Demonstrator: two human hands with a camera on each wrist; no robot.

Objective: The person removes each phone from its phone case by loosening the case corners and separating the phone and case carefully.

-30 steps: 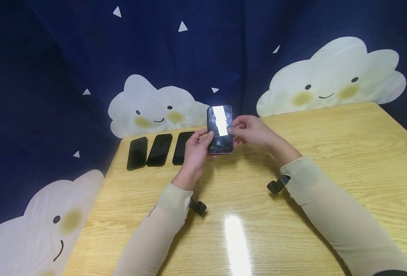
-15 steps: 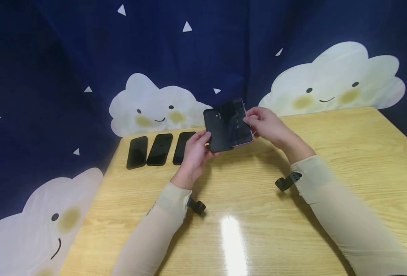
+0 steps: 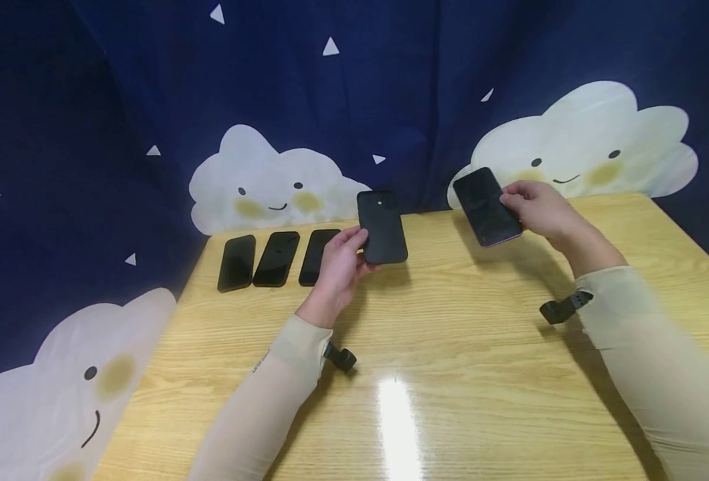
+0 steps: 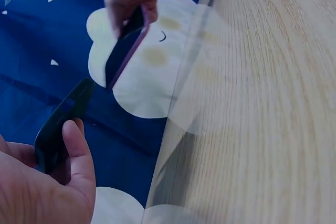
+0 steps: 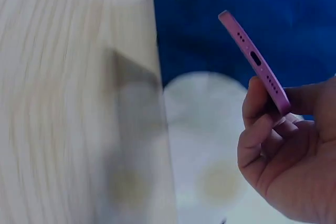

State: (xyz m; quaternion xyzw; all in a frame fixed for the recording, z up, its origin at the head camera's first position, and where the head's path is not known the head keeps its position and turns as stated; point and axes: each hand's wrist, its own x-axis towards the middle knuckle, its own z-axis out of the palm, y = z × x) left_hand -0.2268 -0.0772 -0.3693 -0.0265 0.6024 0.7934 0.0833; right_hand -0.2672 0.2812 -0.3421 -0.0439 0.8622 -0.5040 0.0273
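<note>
My left hand (image 3: 340, 262) grips a black phone case (image 3: 383, 227) by its left edge, with the thumb on its inner face and a small camera opening near the top. Off to the right, my right hand (image 3: 540, 208) pinches a phone (image 3: 485, 206) along its right edge, its dark screen turned toward the head camera. In the right wrist view the phone's pink bottom edge (image 5: 255, 59) shows a charging port and small holes. Case and phone are apart, both raised over the far part of the table. The left wrist view shows the case (image 4: 62, 119) side-on.
Three dark phones lie in a row at the table's far left: a left one (image 3: 236, 263), a middle one (image 3: 276, 258) and a right one (image 3: 315, 257) partly behind my left hand. Behind the wooden table (image 3: 450, 374) hangs a dark blue curtain (image 3: 390, 80) with clouds.
My right hand has drawn the phone out of the case and carried it to the right. My left hand stays nearly in place with the case, whose inside now shows.
</note>
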